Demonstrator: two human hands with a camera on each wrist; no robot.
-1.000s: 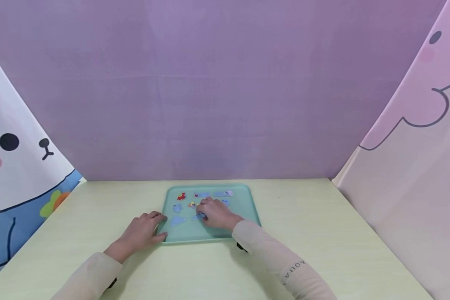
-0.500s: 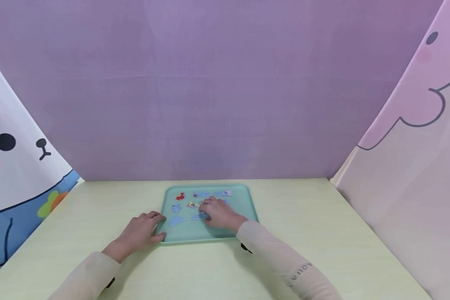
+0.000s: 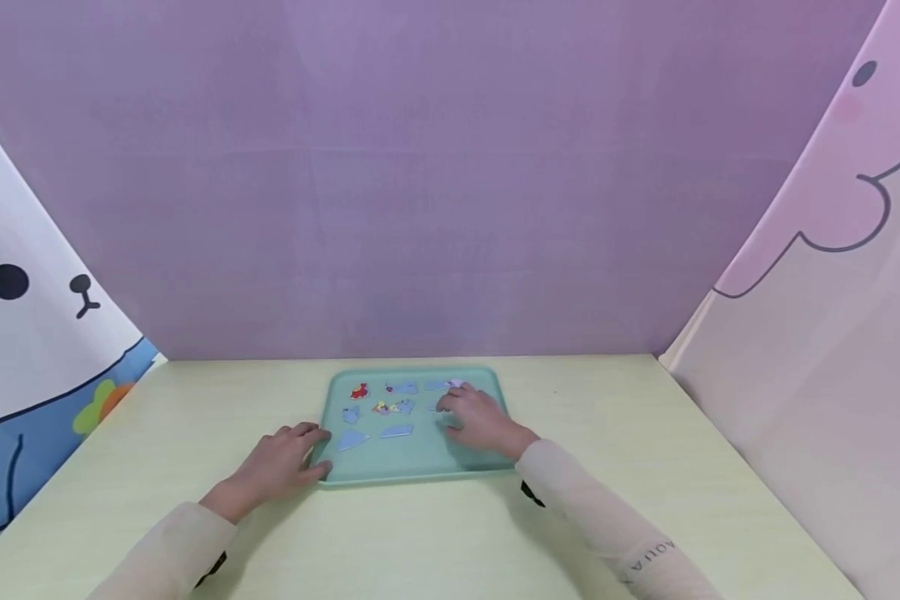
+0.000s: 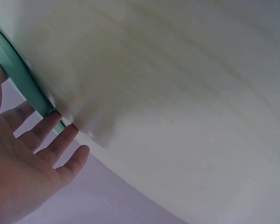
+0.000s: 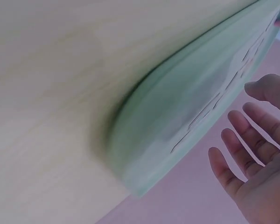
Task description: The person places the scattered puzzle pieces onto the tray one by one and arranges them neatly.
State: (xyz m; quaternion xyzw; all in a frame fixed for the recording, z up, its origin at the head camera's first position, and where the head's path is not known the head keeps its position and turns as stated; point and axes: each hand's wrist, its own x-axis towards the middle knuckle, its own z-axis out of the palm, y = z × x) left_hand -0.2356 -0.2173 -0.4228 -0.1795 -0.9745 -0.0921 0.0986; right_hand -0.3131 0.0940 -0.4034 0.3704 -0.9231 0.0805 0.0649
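Observation:
A light green tray [image 3: 390, 465] lies on the table, bearing several flat cut-out pieces with printed pictures. A small red piece [image 3: 359, 391] is at its back left. Nearer the front lie a blue triangular piece [image 3: 352, 440] and a blue four-sided piece [image 3: 397, 431]. My left hand [image 3: 281, 467] rests at the tray's left edge, its relaxed fingers touching the rim in the left wrist view. Over the tray's right part hovers my right hand [image 3: 480, 421], fingers loosely spread and holding nothing in the right wrist view. It partly hides pieces beneath, near a blue strip [image 3: 437, 386].
The pale wooden table [image 3: 607, 500] extends around the tray. A purple cloth wall [image 3: 450, 183] stands behind it. Printed cartoon curtains flank both sides, a white animal figure [image 3: 45, 333] on the left and a pink one [image 3: 832, 183] on the right.
My right hand has left the blue four-sided piece at the tray's middle and moved right and slightly back. That piece now shows whole. My left hand stays at the tray's edge.

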